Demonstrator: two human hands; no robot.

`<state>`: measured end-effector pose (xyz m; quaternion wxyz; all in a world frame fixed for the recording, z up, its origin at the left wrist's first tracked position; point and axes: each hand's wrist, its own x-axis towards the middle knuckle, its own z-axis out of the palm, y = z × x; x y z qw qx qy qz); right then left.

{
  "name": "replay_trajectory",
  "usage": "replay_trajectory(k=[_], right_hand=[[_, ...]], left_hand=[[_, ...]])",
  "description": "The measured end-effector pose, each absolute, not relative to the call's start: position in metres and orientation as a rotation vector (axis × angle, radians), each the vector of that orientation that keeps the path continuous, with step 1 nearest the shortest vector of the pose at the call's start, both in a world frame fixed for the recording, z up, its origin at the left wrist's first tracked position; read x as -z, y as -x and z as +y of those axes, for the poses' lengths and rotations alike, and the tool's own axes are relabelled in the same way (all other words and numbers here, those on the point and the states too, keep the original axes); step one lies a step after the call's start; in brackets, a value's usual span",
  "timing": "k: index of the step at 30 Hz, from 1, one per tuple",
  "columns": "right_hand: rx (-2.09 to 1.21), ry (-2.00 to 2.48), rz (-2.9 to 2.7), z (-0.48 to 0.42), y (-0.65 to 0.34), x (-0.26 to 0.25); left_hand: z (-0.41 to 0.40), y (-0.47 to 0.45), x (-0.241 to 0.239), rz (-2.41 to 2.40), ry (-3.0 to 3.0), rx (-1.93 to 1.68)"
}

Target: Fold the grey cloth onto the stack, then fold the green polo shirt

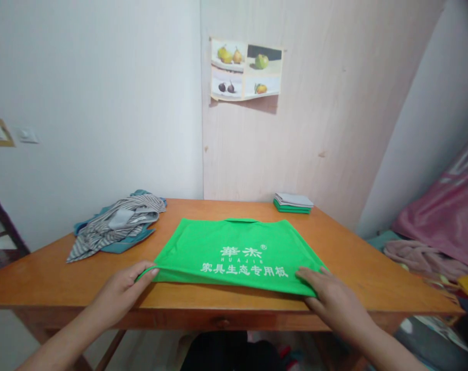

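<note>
A bright green shirt [234,239] with white printed lettering lies spread on the wooden table, its collar toward the wall. The left end of its near edge is pinched between the thumb and fingers of my left hand [131,283]. On the opposite side, my right hand [326,291] grips the right end of that edge, thumb underneath and fingers on top. Between my hands the near edge is stretched and slightly raised off the tabletop. Some fingertips of the right hand are hidden by the fabric and the hand itself.
On the table [349,273], a loose heap of striped and teal clothes [121,224] lies at left. A neat stack of folded grey and green clothes [293,203] sits at the back right. Pink fabric [446,206] and other cloth are beyond the right edge. A fruit poster [246,69] hangs on the wall.
</note>
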<state>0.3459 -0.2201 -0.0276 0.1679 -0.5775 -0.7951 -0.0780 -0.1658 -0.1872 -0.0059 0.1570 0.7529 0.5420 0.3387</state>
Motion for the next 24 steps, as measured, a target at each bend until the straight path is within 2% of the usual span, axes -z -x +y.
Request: replay_trajectory(k=[3,7,14,24], right_hand=[[0.193,1.695,-2.158,-0.22,-0.393,0.038],[-0.106,1.663,-1.968,-0.218,-0.428,0.038],[-0.474,1.528,-1.656,-0.218,-0.427,-0.003],[-0.517,1.552,-1.481,-0.199,-0.425,-0.027]], left_hand=[[-0.189,0.169,0.006,1.513,-2.144,-0.955],[-0.192,0.17,0.001,1.49,-2.108,-0.909],[-0.202,0.172,-0.017,1.475,-1.996,-0.921],[-0.195,0.173,-0.044,1.422,-1.684,-1.198]])
